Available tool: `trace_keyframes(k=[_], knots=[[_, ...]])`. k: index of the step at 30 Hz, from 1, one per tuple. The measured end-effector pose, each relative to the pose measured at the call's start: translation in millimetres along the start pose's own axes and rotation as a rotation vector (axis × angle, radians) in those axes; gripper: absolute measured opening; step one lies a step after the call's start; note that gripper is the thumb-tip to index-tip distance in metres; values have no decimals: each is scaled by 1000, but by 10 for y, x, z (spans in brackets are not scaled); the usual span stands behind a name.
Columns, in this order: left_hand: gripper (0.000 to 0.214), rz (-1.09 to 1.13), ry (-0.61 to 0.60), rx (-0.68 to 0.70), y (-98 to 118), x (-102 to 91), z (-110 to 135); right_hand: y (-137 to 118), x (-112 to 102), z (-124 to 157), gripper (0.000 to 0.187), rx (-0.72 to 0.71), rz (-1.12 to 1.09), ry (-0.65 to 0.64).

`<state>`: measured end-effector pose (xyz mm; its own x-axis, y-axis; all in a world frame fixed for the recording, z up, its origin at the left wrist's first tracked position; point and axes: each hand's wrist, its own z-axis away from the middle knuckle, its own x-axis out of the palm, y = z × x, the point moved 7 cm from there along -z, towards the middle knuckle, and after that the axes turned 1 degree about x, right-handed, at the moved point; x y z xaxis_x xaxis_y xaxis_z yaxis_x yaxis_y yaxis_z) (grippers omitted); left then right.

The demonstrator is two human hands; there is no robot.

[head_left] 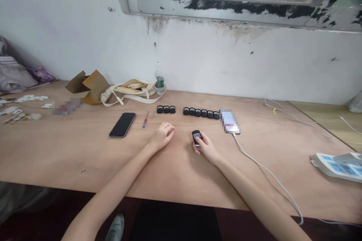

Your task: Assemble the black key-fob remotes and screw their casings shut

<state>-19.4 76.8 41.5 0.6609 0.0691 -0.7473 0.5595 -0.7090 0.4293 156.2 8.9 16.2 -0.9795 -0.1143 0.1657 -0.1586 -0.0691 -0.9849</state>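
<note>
My right hand (206,148) is shut on a small black key fob remote (196,137), with a thumb across its buttons. My left hand (161,137) rests on the plywood table (85,150), fingers curled and holding nothing. Just beyond it lies a row of 3 black fobs (166,109). Several more black fobs (201,112) line up further right. A small red-handled screwdriver (145,119) lies left of my left hand, beside a black smartphone (122,124). A blurred white-screened device (229,121) with a white cable (254,160) lies right of the fobs.
A water bottle (160,81), a cream canvas bag (128,91) and brown paper (92,86) stand along the wall. White scraps (28,98) lie at far left. A white power strip (338,167) sits at the right edge.
</note>
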Motion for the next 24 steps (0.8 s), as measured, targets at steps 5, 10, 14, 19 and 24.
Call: trace_keyframes(k=[5, 10, 14, 19, 24], knots=[[14, -3, -7, 1, 9, 2, -3, 41, -15, -13, 23, 0, 34, -18], [15, -8, -3, -6, 39, -16, -9, 85, -39, -24, 18, 4, -16, 2], [15, -2, -3, -9, 49, -20, -10, 119, -50, -32, 18, 14, -99, 1], [14, -8, -9, -5, 42, -10, -8, 162, -90, -42, 17, 15, -91, 30], [14, -9, -9, -6, 39, -7, -8, 110, -74, -22, 16, -3, -51, 34]])
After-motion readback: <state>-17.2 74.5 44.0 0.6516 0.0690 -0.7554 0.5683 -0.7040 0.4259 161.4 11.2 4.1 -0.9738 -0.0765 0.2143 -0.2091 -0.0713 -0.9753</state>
